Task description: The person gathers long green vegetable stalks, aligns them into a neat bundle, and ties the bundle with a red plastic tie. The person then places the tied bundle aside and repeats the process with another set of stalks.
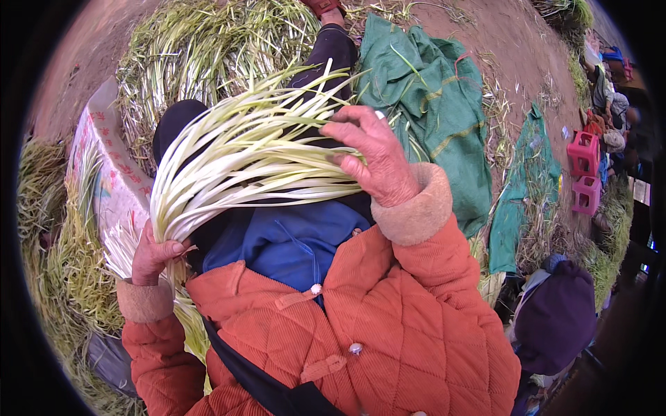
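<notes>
A thick bunch of pale garlic chives [257, 149], white at the base and yellow-green at the tips, fans out across my lap. My left hand [154, 255] is closed around its white base ends. At the leafy end, my right hand [371, 149] has its fingers apart and bent, close to the strands; whether it touches them I cannot tell. A light wrap is on one of its fingers. The white ends of more chives [121, 246] show beside my left hand, on a printed white sack [114, 159].
A large heap of leaves [208, 55] lies ahead of my legs. Green woven sacks [433, 118] are spread to the right. Pink stools [584, 154] and other people are farther right, one in a dark purple hat [558, 319] close by. More leaves [80, 277] lie at left.
</notes>
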`<state>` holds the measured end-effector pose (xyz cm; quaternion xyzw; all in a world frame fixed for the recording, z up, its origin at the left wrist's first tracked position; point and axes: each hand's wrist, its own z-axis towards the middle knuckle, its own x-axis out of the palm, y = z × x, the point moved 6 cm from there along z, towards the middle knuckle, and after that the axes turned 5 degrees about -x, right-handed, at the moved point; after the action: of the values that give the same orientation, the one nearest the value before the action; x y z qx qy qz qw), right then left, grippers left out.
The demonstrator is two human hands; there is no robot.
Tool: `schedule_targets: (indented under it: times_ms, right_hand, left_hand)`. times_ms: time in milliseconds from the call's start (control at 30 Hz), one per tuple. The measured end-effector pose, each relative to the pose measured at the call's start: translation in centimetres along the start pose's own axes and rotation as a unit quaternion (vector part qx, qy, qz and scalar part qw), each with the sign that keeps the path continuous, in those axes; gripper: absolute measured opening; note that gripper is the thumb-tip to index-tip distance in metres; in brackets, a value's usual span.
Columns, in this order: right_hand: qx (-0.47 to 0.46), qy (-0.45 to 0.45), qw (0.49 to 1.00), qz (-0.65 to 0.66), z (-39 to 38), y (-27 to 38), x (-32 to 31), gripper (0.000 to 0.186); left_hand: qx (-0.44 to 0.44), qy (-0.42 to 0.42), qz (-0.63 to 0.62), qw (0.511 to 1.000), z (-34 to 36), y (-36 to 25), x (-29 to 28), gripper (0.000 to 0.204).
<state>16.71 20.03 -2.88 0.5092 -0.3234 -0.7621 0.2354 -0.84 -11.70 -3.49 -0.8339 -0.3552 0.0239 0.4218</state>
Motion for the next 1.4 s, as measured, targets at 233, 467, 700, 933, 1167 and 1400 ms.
schedule_targets:
  times_ms: [233, 467, 700, 933, 1167, 1400]
  right_hand:
    - [0.18, 0.089, 0.964, -0.174, -5.0, -1.6, -0.8, 0.028]
    - [0.141, -0.061, 0.98, -0.128, -3.3, -4.0, -3.1, 0.027]
    - [0.003, -0.004, 0.977, -0.212, 5.2, -4.0, 3.7, 0.021]
    - [0.106, -0.187, 0.971, 0.105, 4.3, -7.3, 4.5, 0.01]
    - [0.229, -0.299, 0.902, -0.21, 3.8, -8.9, -2.5, 0.008]
    - [-0.079, -0.095, 0.992, 0.031, 1.2, 2.1, -4.1, 0.056]
  left_hand:
    - [-0.099, -0.055, 0.167, 0.979, 0.4, 1.1, -2.1, 0.047]
    - [-0.089, -0.035, 0.124, 0.988, 0.1, 2.6, -2.5, 0.047]
    - [-0.102, -0.033, 0.128, 0.986, 0.2, 2.7, -2.5, 0.046]
    - [-0.11, -0.029, 0.129, 0.985, 0.4, 2.7, -2.2, 0.045]
    - [-0.106, -0.006, 0.096, 0.99, 0.8, 2.4, -1.5, 0.045]
    - [0.043, 0.074, -0.057, 0.995, 2.2, -5.3, 2.9, 0.072]
